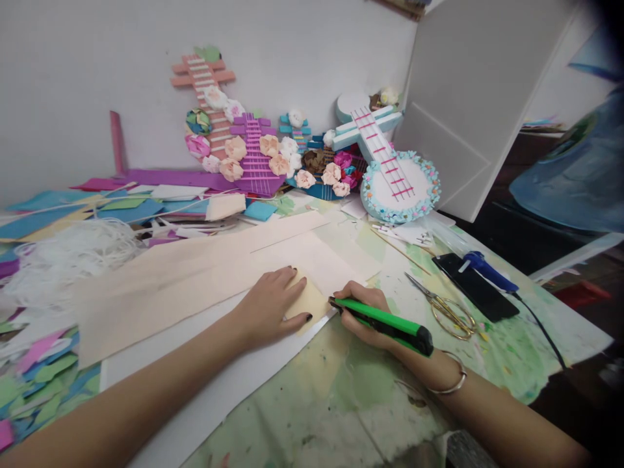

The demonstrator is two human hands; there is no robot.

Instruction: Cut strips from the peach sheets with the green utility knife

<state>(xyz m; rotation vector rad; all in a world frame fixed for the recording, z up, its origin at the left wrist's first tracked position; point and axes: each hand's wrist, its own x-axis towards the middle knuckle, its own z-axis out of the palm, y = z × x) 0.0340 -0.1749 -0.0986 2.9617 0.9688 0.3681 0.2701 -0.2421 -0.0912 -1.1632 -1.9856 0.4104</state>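
My left hand (273, 305) lies flat with fingers spread on a cream foam sheet (195, 279), pressing it onto a white board (229, 383). My right hand (363, 315) is closed round a green utility knife (385, 322). The knife's tip touches the cream sheet's near edge just right of my left fingertips. A thin bangle (451, 380) sits on my right wrist.
Gold scissors (448, 309), a black phone (475, 286) and a blue glue gun (487, 270) with its cord lie to the right. Paper-flower guitar models (390, 169) lean on the back wall. White string (73, 253) and coloured paper scraps (39, 370) crowd the left. White foam boards (468, 97) stand at the right.
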